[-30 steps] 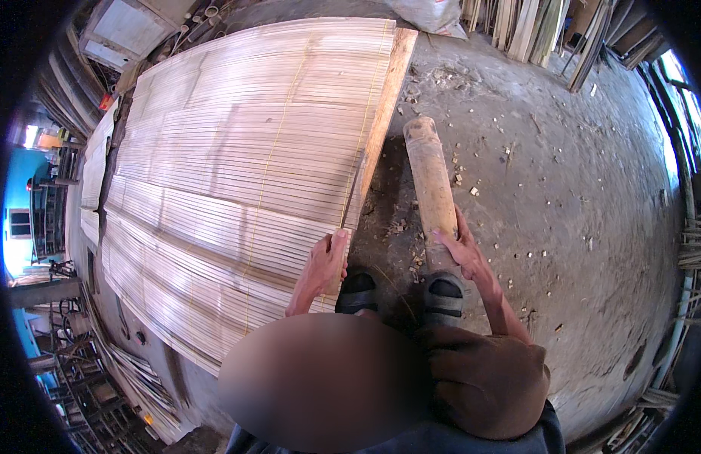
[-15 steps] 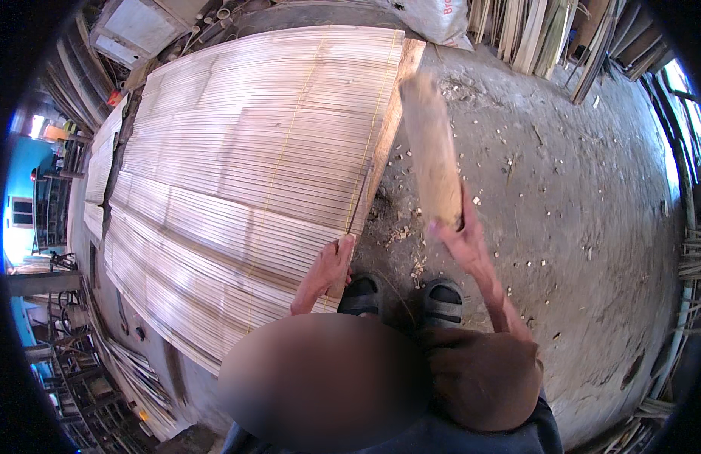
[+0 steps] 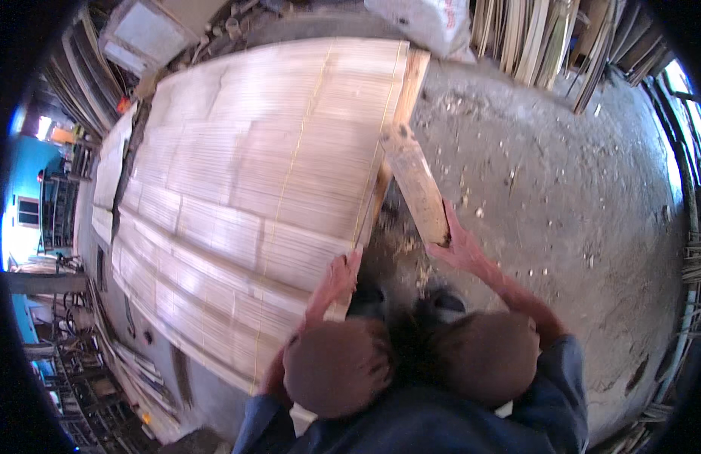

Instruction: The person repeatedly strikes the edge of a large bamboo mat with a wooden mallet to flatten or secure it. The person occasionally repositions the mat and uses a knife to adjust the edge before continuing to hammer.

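One slatted mat (image 3: 229,163) has the left hand (image 3: 338,278) curled at its right edge (whether gripping, I cannot tell) and, alongside, the right hand (image 3: 462,246) gripping a wooden block (image 3: 416,180) by its near end, seemingly to give the far end reach.

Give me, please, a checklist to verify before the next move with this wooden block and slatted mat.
1. Right grip closed on the near end of the wooden block: ok.
2. Left grip at the right edge of the slatted mat: ok.
3. Anything held in the left grip: cannot tell, too blurred.
4. Wooden block's far end apart from the mat side: cannot tell; they overlap in this view.
5. Floor free of loose chips: not ok, several lie scattered.
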{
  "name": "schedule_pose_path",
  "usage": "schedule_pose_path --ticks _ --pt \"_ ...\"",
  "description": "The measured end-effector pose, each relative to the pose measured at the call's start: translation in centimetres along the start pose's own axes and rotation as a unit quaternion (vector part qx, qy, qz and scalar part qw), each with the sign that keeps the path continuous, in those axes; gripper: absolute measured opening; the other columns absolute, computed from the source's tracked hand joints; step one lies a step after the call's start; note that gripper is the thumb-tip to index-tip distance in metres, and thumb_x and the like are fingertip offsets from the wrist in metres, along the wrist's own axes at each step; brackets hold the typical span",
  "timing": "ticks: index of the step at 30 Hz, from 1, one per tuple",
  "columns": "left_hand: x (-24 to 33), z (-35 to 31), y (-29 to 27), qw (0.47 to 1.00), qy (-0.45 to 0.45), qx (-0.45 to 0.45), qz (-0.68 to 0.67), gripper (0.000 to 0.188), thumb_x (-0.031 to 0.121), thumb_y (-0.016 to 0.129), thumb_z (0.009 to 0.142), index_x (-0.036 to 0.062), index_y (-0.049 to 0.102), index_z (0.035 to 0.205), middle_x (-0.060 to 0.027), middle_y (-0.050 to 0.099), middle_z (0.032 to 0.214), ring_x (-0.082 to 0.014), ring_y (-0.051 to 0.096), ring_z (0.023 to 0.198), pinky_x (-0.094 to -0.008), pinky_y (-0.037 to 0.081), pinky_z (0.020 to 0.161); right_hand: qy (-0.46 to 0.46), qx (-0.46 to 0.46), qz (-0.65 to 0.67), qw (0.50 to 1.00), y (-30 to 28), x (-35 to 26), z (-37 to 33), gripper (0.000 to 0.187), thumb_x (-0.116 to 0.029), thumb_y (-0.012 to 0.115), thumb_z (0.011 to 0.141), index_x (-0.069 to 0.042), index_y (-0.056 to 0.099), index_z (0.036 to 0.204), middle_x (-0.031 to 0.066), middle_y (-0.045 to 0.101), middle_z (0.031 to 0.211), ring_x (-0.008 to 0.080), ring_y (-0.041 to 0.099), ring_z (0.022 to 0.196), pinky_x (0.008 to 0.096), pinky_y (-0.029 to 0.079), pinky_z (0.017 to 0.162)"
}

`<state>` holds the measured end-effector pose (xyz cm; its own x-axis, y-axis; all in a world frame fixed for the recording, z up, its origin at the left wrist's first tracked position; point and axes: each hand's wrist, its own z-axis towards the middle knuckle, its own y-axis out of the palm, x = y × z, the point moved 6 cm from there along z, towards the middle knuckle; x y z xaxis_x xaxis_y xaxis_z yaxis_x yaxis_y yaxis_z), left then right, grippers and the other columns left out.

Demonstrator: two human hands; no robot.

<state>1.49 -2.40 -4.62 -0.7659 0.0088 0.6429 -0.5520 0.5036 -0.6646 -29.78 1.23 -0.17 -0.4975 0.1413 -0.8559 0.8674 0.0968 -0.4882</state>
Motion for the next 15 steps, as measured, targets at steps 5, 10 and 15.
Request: schedule_pose_path --ticks 5,10,15 --pt "1.7 0.4 -0.2 0.993 -0.111 0.015 0.031 0.062 0.053 0.051 0.1 -0.0083 0.058 0.103 -0.0323 0.068 0.088 -0.0467 0.069 0.088 -0.055 0.053 0.077 -0.045 0.074 0.076 0.993 -0.8 1.5 -0.2 0.099 -0.031 0.075 0.086 -0.008 0.015 0.161 0.0234 0.049 0.148 0.031 0.054 0.132 0.04 0.046 0.105" --pt "3.2 -1.0 1.3 0.989 -0.085 0.04 0.114 0.06 0.052 0.053 0.1 -0.008 0.056 0.105 -0.0352 0.067 0.097 -0.0532 0.065 0.095 -0.0588 0.051 0.078 0.005 0.101 0.134 0.986 -1.1 -0.5 -2.1 0.1 -0.032 0.075 0.087 -0.006 0.014 0.162 0.0243 0.048 0.148 0.0294 0.053 0.132 0.0385 0.044 0.107" --pt "3.8 -1.7 -1.0 0.998 -0.029 0.026 0.051 0.064 0.055 0.048 0.101 -0.0074 0.059 0.106 -0.0278 0.068 0.083 -0.0458 0.068 0.079 -0.0554 0.053 0.07 -0.038 0.121 0.19 0.973 -2.2 -3.4 -2.1 0.099 -0.031 0.074 0.087 -0.005 0.014 0.161 0.0237 0.045 0.151 0.0291 0.052 0.134 0.0384 0.044 0.107"
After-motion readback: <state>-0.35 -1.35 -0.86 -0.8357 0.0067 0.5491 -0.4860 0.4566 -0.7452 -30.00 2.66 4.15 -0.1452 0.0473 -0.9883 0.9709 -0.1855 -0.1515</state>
